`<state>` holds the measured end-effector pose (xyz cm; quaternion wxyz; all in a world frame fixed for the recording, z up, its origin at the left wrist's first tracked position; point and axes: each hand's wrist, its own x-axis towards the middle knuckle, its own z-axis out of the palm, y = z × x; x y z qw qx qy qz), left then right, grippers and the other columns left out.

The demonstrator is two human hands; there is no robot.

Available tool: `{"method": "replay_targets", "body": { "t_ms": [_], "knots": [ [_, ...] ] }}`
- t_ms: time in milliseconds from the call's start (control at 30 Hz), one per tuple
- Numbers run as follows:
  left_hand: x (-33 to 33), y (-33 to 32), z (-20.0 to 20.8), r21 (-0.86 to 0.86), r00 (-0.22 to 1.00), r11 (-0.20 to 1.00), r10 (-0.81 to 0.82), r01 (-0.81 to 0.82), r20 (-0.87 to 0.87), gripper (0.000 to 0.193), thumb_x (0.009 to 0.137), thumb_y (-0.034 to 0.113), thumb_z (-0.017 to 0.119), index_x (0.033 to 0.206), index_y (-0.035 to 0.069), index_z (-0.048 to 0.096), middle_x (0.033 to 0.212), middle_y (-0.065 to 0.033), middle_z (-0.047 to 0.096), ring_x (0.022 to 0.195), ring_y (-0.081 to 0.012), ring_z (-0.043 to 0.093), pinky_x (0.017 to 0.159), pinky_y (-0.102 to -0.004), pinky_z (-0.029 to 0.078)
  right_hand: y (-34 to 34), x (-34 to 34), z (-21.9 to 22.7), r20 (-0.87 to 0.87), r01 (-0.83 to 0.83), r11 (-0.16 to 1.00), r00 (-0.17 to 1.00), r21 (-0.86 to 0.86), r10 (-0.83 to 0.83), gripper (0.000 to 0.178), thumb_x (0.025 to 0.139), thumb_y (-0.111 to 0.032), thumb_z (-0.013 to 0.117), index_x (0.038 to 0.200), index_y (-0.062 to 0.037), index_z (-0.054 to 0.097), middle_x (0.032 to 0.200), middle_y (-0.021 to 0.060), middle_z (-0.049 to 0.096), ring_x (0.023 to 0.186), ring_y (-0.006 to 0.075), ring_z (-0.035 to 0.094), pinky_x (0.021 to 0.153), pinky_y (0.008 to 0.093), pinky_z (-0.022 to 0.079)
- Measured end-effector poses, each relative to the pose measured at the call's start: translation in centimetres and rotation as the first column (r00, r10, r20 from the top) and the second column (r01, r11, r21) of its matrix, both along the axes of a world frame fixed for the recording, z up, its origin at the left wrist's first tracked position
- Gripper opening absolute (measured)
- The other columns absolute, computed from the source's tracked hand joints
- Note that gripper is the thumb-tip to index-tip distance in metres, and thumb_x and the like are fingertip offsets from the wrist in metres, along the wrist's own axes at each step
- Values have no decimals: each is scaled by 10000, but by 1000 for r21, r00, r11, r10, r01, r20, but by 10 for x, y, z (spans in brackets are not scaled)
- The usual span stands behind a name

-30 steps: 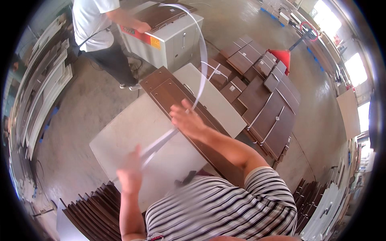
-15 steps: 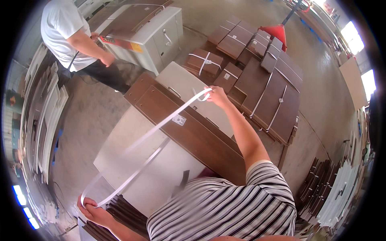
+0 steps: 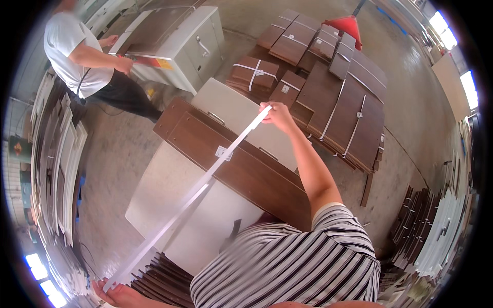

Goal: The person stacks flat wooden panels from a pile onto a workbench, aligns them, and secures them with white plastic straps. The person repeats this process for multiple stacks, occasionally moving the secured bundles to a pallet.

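A long white strap (image 3: 177, 218) runs taut and slanting between my two hands. My right hand (image 3: 278, 116) pinches its upper end, out above the grey-white cabinet top (image 3: 233, 105). At the lower left, my left hand (image 3: 119, 294) grips the other end. Beneath the strap lies a stack of brown panels (image 3: 241, 172) bearing a white label (image 3: 224, 153). The panels rest across a pale work surface (image 3: 187, 226), and the strap passes over them without visibly being tied round them.
Brown panel bundles (image 3: 344, 113) bound with white straps sit on the floor at the far right, by a red pallet jack (image 3: 345, 32). A person in a white shirt (image 3: 77, 56) stands at a machine (image 3: 190, 46). Dark strips (image 3: 162, 280) lie near my left arm.
My left hand has moved down, and the looped strap is now pulled straight. The other person's hands have shifted on the machine.
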<state>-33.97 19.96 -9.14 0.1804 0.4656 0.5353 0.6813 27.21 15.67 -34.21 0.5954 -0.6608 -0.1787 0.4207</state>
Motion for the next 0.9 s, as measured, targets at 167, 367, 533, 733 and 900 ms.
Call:
{"method": "replay_targets", "body": {
  "t_ms": [167, 367, 533, 733, 900],
  "knots": [
    [1, -4, -2, -28, 997, 998, -55, 53, -62, 328, 866, 25, 459, 1183, -23, 529, 880, -45, 494, 818, -132, 449, 759, -250, 378, 20, -13, -74, 407, -117, 973, 893, -200, 191, 173, 861, -53, 509, 959, 0, 642, 960, 150, 651, 836, 274, 652, 739, 356, 522],
    [7, -13, 2, -35, 985, 996, -81, 76, -155, 283, 873, 23, 450, 1139, -45, 515, 848, -36, 481, 774, -121, 425, 743, -241, 361, 35, -59, -117, 747, -136, 983, 640, -120, 180, 160, 781, -3, 537, 867, -64, 657, 864, 156, 631, 808, 357, 603, 690, 414, 482],
    [36, -26, 9, -60, 978, 989, -146, 138, -147, 194, 870, 20, 442, 1041, -35, 513, 819, -29, 458, 732, -115, 397, 711, -239, 345, 37, -51, -122, 745, -201, 966, 616, -165, 256, 198, 742, 29, 549, 873, -63, 665, 853, 169, 636, 771, 370, 602, 688, 412, 481],
    [30, -32, 1, -62, 972, 980, -194, 187, -131, 186, 859, 21, 424, 1012, -43, 507, 789, -17, 427, 693, -103, 372, 673, -221, 312, 32, -58, -136, 659, -220, 950, 685, -219, 311, 143, 765, 2, 596, 881, -53, 660, 815, 179, 637, 756, 348, 617, 687, 406, 488],
    [34, -40, -2, -108, 973, 983, -166, 150, -162, 142, 855, 5, 430, 968, -2, 516, 728, -19, 448, 687, -103, 398, 633, -215, 323, 32, -56, -103, 644, -138, 957, 714, -255, 274, 322, 765, -103, 717, 1052, -22, 597, 933, 152, 634, 843, 258, 642, 734, 374, 507]
  ]
}}
